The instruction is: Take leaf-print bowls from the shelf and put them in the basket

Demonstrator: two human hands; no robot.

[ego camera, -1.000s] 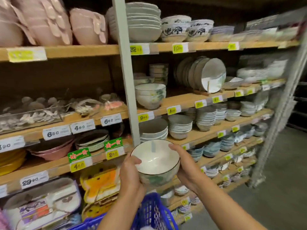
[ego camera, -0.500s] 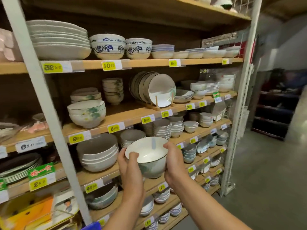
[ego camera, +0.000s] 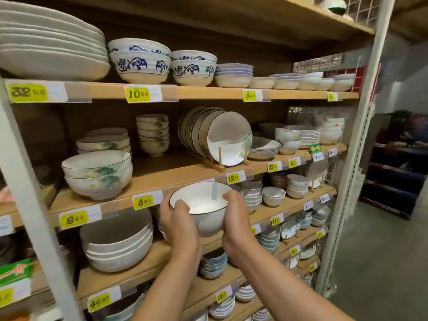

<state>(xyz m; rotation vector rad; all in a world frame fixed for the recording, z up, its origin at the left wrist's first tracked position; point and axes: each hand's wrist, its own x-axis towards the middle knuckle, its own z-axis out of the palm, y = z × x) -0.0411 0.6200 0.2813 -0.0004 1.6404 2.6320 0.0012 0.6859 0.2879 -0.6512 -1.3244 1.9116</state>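
Observation:
I hold a white leaf-print bowl [ego camera: 202, 206] with a dark rim in both hands, in front of the wooden shelf [ego camera: 166, 179]. My left hand [ego camera: 179, 222] grips its left side, thumb over the rim. My right hand [ego camera: 236, 218] grips its right side. The bowl is upright and slightly tilted toward me. A stack of larger leaf-print bowls [ego camera: 97, 174] stands on the shelf to the left, with more leaf-print bowls [ego camera: 104, 141] and a stack of small cups [ego camera: 152, 135] behind. The basket is out of view.
Leaf-print plates [ego camera: 228, 137] stand on edge in a wooden rack. Blue-patterned bowls [ego camera: 141, 62] and large white plates [ego camera: 51, 45] fill the shelf above. Grey bowls [ego camera: 120, 244] sit below. White metal uprights [ego camera: 30, 205] frame the bay; an aisle floor [ego camera: 379, 262] lies to the right.
The view has swung right and upward, so the blue basket has left the frame. Both hands have lifted the bowl up to the level of the shelf edge.

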